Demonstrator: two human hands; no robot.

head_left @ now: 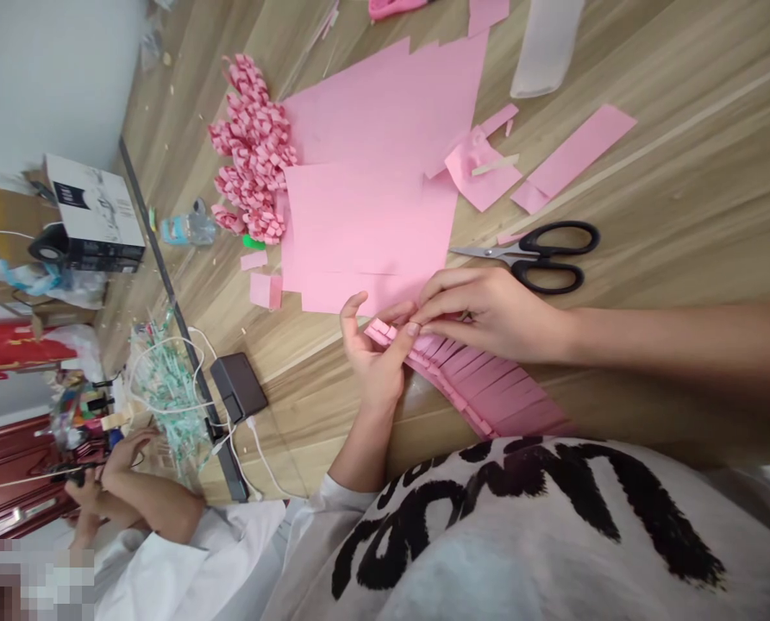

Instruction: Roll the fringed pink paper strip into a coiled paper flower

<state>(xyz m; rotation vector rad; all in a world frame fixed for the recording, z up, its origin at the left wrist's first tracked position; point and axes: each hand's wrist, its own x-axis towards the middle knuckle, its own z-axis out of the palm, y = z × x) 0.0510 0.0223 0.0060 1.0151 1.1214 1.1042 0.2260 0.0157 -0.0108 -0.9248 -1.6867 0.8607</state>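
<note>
A pink fringed paper strip (pixel 497 388) with a folded edge slants down to the right, close to my shirt. My left hand (pixel 379 358) grips its upper left end, with the thumb on the folded edge and one finger raised. The fingertips of my right hand (pixel 488 312) pinch the same edge beside the left thumb; exactly what they press is partly hidden. Black-handled scissors (pixel 546 256) lie slightly open just beyond my right hand. Large pink paper sheets (pixel 372 207) are spread in front of both hands.
Curled pink paper flowers (pixel 252 151) are heaped beside the sheets. Pink offcuts (pixel 575 159) and a translucent white strip (pixel 546 47) lie farther right. On the left are a dark power adapter (pixel 239 386) with white cables, a plastic bottle (pixel 189 229), and another person's hands (pixel 126 453).
</note>
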